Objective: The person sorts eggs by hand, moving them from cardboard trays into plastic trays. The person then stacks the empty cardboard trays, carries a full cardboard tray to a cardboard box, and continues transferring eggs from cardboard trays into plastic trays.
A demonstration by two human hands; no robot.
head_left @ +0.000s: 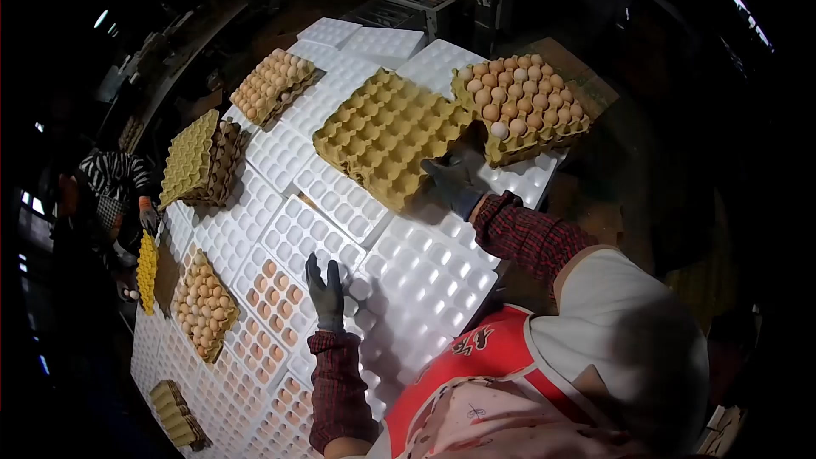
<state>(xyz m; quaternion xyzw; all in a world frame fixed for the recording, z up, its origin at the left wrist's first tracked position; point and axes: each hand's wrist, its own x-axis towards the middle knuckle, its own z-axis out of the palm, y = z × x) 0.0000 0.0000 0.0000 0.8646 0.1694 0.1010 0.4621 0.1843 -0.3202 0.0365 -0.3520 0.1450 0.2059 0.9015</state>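
My left hand, in a dark glove, is raised over the white foam trays with its fingers apart and nothing in it. My right hand, also gloved, grips the near right edge of an empty yellowish pulp egg tray. Its thumb shows on top, while the other fingers are partly hidden. Just right of that tray, a stack of pulp trays full of brown eggs stands close to my right hand. Some foam trays at the lower left hold brown eggs.
More egg-filled pulp trays stand at the far side and at the left. Stacked pulp trays sit at the left edge, others at the lower left. A co-worker in striped clothing handles a yellow tray.
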